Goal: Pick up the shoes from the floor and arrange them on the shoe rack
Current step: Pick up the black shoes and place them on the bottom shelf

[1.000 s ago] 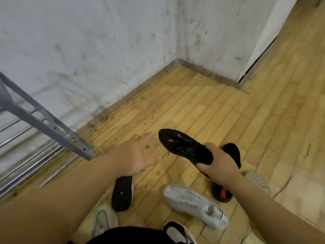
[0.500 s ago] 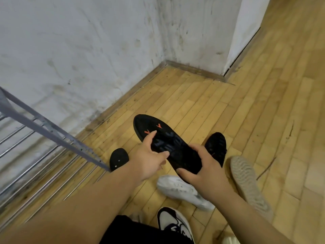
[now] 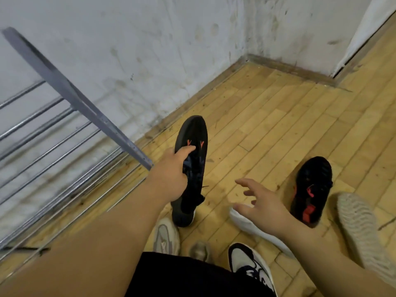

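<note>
1. While the left hand (image 3: 171, 174) grips a black shoe (image 3: 191, 168) sole-up above the wooden floor (image 3: 267, 129), its toe points toward the wall.
2. Right hand (image 3: 263, 202) hovers with fingers spread, holding nothing.
3. Its mate, another black shoe (image 3: 310, 189), lies on the floor at right, beside a pale overturned shoe (image 3: 360, 228).
4. The metal shoe rack (image 3: 53, 129) stands at left against the wall.

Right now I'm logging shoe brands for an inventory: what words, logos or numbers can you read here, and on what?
None can be read.
Black shoe with orange marks in the left hand: orange shapes on the sole, no letters.
Black shoe with red patches on the wooden floor: no text.
</note>
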Motion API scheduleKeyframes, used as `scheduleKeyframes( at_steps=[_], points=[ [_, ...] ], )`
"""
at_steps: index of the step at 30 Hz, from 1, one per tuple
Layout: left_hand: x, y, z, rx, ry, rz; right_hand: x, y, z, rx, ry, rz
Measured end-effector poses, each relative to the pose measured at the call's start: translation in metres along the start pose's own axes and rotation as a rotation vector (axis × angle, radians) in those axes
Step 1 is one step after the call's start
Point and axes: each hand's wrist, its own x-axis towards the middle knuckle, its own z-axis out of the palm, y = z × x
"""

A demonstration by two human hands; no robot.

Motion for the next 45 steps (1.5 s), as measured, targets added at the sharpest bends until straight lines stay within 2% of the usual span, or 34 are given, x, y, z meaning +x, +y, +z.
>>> scheduleKeyframes(
  at_steps=[6, 9, 11, 15, 19, 23, 26, 29, 32, 35, 42, 45],
  points=[
    [-0.018, -0.033, -0.022, -0.254, 0.054, 0.008, 0.022, -0.053, 0.043, 0.239, -0.114, -0.071],
    [-0.042, -0.029, -0.05, -0.387, 0.191, 0.076, 0.03, -0.106, 0.037, 0.469, -0.156, -0.146],
    [-0.068, -0.029, -0.075, -0.467, 0.319, 0.104, 0.027, -0.147, 0.026, 0.521, -0.14, -0.228],
    [-0.15, -0.051, -0.122, -0.548, 0.529, 0.104, 0.009, -0.233, 0.018, 0.405, -0.215, -0.422],
    [-0.239, -0.092, -0.149, -0.627, 0.707, -0.006, -0.02, -0.324, 0.037, 0.161, -0.377, -0.616],
    [-0.321, -0.138, -0.157, -0.627, 0.834, -0.122, -0.05, -0.395, 0.082, -0.036, -0.583, -0.71],
    [-0.375, -0.173, -0.14, -0.671, 0.844, -0.225, -0.068, -0.421, 0.131, -0.205, -0.69, -0.776],
    [-0.411, -0.207, -0.114, -0.732, 0.812, -0.327, -0.089, -0.41, 0.181, -0.291, -0.806, -0.753],
    [-0.427, -0.231, -0.108, -0.682, 0.702, -0.362, -0.111, -0.384, 0.217, -0.109, -0.835, -0.64],
    [-0.441, -0.247, -0.108, -0.635, 0.63, -0.365, -0.123, -0.378, 0.238, -0.144, -0.839, -0.632],
    [-0.488, -0.283, -0.111, -0.636, 0.668, -0.461, -0.141, -0.4, 0.29, -0.074, -0.863, -0.688],
    [-0.514, -0.301, -0.102, -0.671, 0.547, -0.529, -0.148, -0.4, 0.317, -0.122, -0.934, -0.711]
  ],
)
